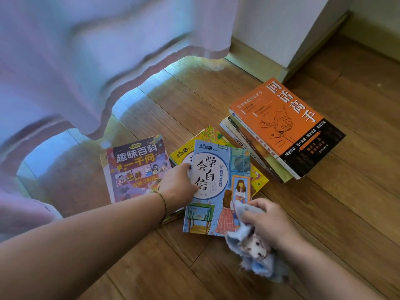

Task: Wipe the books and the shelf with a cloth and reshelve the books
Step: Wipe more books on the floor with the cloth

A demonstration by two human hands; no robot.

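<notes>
- Wooden floor (pixel 324 213) has bare planks to the right of the books and in the near middle; on the far left a lilac curtain (pixel 108 61) hangs with its hem just above the boards, and a white cabinet corner (pixel 292 29) stands at far right, just behind the stack.
- Left hand (pixel 179 182) grips the left edge of the blue book (pixel 218 187), thumb on the cover, fingers tucked under. That book lies on a yellow book (pixel 257 176).
- Right hand (pixel 266 221) is bunched around a pale blue cloth (pixel 251 250), which hangs down by the blue book's near right corner.
- Writing: blue cover reads 学会自信; the cartoon book (pixel 136 167) to the left reads 趣味百科一千问; the orange book (pixel 283 124) topping the stack (pixel 259 156) on the right reads 回话高手.
</notes>
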